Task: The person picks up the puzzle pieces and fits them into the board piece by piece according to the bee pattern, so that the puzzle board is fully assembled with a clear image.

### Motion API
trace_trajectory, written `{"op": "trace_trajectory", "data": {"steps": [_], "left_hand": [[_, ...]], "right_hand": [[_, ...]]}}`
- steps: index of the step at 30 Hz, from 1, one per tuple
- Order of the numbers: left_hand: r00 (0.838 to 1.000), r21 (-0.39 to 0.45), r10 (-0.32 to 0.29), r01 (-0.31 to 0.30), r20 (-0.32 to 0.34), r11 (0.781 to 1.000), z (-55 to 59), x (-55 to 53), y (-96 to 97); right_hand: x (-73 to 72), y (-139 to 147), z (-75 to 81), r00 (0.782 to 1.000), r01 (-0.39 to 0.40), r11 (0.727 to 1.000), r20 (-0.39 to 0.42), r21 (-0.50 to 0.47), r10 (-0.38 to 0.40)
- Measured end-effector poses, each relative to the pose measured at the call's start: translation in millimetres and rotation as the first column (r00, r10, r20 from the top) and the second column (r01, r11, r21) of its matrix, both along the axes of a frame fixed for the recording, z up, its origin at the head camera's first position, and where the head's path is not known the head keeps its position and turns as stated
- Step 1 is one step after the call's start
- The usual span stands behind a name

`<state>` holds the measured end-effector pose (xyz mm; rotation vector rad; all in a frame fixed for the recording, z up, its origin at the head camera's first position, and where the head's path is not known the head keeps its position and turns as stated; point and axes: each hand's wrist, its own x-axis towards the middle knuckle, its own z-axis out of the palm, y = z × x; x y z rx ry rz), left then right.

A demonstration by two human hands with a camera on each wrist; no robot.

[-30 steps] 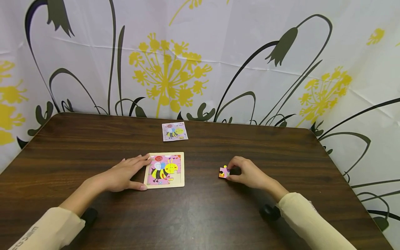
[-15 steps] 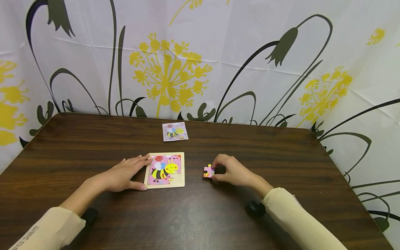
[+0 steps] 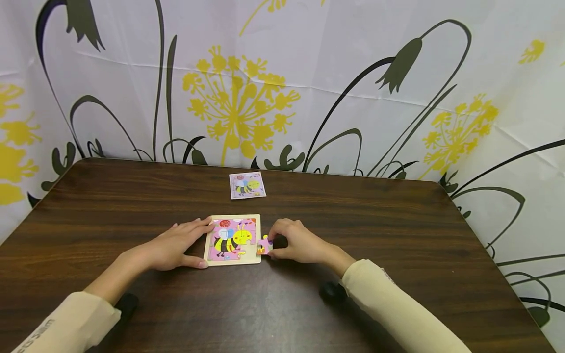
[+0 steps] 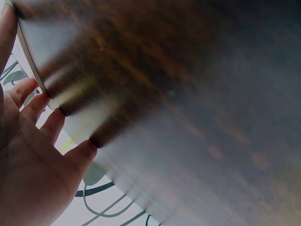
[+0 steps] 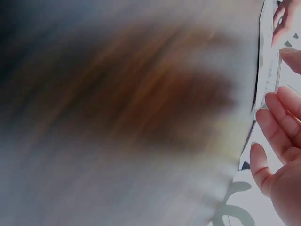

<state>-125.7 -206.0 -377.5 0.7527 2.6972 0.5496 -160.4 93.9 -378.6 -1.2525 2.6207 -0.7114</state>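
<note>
A square wooden puzzle tray with a pink and yellow bee picture lies flat on the table; its lower right corner shows bare wood. My left hand rests along the tray's left side, thumb at the near corner and fingers at the far one. In the left wrist view the fingers of that hand look extended. My right hand pinches a pink jigsaw piece between thumb and fingers, over the tray's right edge. The right wrist view shows this piece edge-on, as a thin slab.
A small printed card with the same bee picture lies behind the tray. The dark wood-grain table reaches back to a white curtain with yellow and grey flowers.
My right hand has carried the jigsaw piece leftward across the table to the tray's right edge. The left hand and the tray stay where they were.
</note>
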Motion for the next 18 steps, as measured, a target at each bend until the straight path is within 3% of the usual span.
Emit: {"op": "trace_trajectory", "data": {"steps": [9,18], "left_hand": [[1.0,0.012,-0.006,0.006,-0.005,1.0,-0.1,0.1,-0.9],[1.0,0.005,-0.002,0.002,-0.003,1.0,-2.0,-0.7,-1.5]], "right_hand": [[3.4,-23.8,3.3,1.0,-0.014,0.999,0.007,0.046,0.014],[6.0,-33.6,-1.0,0.999,-0.015,0.997,-0.045,0.073,0.018]]}}
